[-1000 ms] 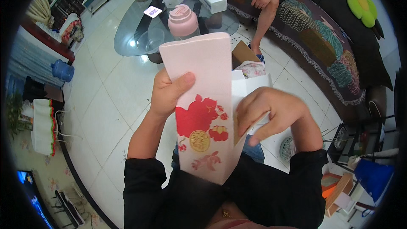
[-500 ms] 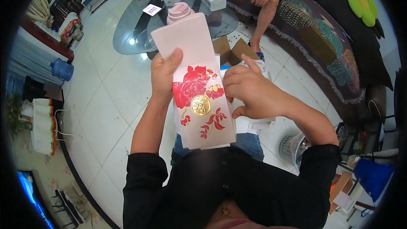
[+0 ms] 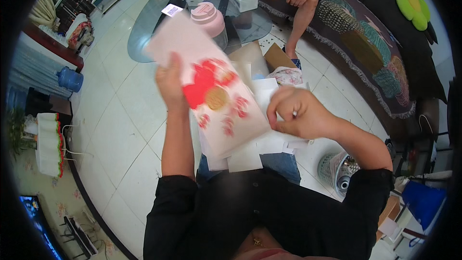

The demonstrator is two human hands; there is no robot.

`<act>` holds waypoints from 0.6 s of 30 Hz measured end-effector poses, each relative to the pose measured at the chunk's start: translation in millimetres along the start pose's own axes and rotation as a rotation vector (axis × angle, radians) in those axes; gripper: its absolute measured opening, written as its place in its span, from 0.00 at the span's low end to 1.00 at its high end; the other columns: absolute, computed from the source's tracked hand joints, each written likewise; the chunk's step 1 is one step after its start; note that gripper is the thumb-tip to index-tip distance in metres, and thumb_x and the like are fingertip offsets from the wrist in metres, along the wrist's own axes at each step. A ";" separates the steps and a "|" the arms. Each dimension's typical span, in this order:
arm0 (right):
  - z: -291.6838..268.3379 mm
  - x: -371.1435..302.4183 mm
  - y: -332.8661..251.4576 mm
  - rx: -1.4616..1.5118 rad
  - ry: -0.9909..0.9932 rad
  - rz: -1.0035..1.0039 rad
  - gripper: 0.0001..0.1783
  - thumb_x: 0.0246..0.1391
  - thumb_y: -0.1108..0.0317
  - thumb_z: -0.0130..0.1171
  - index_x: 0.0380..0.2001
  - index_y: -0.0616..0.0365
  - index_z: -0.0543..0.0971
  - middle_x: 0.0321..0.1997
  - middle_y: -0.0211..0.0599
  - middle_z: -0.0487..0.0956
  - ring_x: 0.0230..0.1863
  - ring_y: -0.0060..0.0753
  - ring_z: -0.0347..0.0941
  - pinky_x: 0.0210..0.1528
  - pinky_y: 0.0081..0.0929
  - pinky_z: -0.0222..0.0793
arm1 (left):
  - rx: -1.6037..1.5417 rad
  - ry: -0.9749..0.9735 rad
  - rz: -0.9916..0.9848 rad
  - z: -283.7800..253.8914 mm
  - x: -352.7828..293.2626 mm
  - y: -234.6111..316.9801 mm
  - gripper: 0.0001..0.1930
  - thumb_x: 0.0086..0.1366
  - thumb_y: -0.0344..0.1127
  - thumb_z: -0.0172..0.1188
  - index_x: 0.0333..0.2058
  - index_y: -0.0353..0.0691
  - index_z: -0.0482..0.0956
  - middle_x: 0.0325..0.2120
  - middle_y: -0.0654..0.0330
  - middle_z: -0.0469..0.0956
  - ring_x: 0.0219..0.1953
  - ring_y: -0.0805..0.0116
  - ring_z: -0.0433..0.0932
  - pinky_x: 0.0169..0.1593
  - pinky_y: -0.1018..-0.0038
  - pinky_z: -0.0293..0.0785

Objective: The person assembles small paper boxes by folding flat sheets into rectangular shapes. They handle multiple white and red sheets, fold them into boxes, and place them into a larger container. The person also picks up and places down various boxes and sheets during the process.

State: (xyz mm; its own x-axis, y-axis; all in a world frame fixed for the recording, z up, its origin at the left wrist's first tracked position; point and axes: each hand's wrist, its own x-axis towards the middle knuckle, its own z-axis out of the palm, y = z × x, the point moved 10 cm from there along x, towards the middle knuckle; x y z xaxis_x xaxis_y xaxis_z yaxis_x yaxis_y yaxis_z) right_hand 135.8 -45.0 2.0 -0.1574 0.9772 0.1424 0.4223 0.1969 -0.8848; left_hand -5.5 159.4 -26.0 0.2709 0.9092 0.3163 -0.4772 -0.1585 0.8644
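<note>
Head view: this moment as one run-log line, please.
left hand: holds pink envelope, tilted, blurred | right hand: beside envelope, contact unclear | beyond: jar, glass table

Left of the left hand (image 3: 171,79), there is room to pass over the tiled floor (image 3: 120,101). Straight ahead, the tilted pink envelope (image 3: 209,86) bars the way, with the pink-lidded jar (image 3: 208,17) behind it on the glass tabletop (image 3: 252,21). Beyond the right hand (image 3: 298,113), a cardboard flap (image 3: 279,58) and floral cloth (image 3: 285,76) obstruct; nearer, a mesh basket (image 3: 327,169). Blur makes any gap between envelope and right hand uncertain.
</note>
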 end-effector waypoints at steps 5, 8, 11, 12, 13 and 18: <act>4.5 -15.7 21.4 -0.050 0.049 0.252 0.17 0.43 0.72 0.66 0.16 0.57 0.65 0.19 0.32 0.68 0.22 0.23 0.65 0.26 0.21 0.61 | -0.351 -0.032 0.042 4.9 9.6 31.5 0.12 0.67 0.37 0.51 0.42 0.34 0.74 0.36 0.57 0.78 0.35 0.69 0.79 0.38 0.74 0.77; -19.8 -3.9 -26.9 0.109 0.159 0.031 0.14 0.41 0.74 0.69 0.28 0.57 0.73 0.35 0.31 0.76 0.27 0.20 0.71 0.27 0.19 0.64 | -0.249 -0.079 0.108 8.4 2.5 36.3 0.13 0.67 0.39 0.50 0.41 0.36 0.74 0.36 0.59 0.78 0.35 0.71 0.79 0.37 0.76 0.77; -13.8 14.2 -43.7 0.079 0.110 0.121 0.27 0.40 0.72 0.70 0.45 0.56 0.71 0.39 0.30 0.74 0.26 0.16 0.70 0.25 0.13 0.62 | -0.260 -0.179 0.156 26.7 -5.0 50.1 0.13 0.67 0.39 0.51 0.40 0.36 0.76 0.35 0.60 0.79 0.36 0.74 0.78 0.37 0.78 0.76; -8.5 20.3 -43.5 0.064 0.085 0.164 0.31 0.39 0.72 0.71 0.49 0.56 0.70 0.40 0.29 0.74 0.26 0.14 0.69 0.25 0.11 0.61 | -0.273 -0.209 0.169 32.5 -8.1 52.5 0.12 0.66 0.39 0.52 0.40 0.36 0.76 0.35 0.60 0.79 0.36 0.74 0.78 0.37 0.78 0.76; -0.2 26.8 -37.2 0.050 0.044 0.220 0.34 0.39 0.73 0.71 0.52 0.55 0.69 0.39 0.29 0.74 0.26 0.13 0.69 0.24 0.10 0.60 | -0.255 -0.206 0.184 34.0 -10.3 51.7 0.12 0.66 0.39 0.52 0.40 0.36 0.76 0.35 0.60 0.79 0.36 0.75 0.77 0.38 0.78 0.75; 16.3 32.5 -21.0 0.206 -0.138 0.158 0.27 0.40 0.77 0.69 0.47 0.54 0.75 0.37 0.23 0.75 0.23 0.09 0.65 0.23 0.10 0.56 | -0.206 -0.178 0.259 32.6 -12.8 51.0 0.12 0.64 0.36 0.57 0.41 0.34 0.77 0.36 0.62 0.78 0.36 0.78 0.74 0.41 0.79 0.71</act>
State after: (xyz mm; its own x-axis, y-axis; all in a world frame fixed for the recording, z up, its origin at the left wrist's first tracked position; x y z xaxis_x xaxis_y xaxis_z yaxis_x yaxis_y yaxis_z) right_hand 107.3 -18.7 18.0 -0.2297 0.9718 -0.0532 0.2637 0.0095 -0.9645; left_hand -6.0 127.1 26.8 0.2516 0.7653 0.5925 -0.7022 -0.2770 0.6559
